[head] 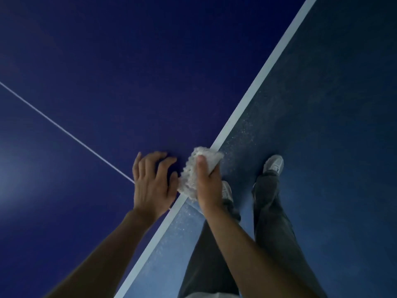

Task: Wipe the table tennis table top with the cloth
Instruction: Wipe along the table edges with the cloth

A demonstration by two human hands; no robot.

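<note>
The dark blue table tennis table top [129, 82] fills the left and upper part of the view. A white edge stripe [268, 67] runs diagonally along its border, and a thin white centre line [64, 131] crosses it. A crumpled white cloth [193, 171] lies over the edge stripe, with my right hand [207, 186] closed around it, thumb on top. Just left of the cloth, my left hand [152, 181] rests on the table with fingers spread, its thumb close to or touching the cloth.
Beyond the table edge lies a dark blue speckled floor [333, 125]. My own legs in grey trousers [270, 222] and grey-white shoes [274, 164] stand there, close to the edge.
</note>
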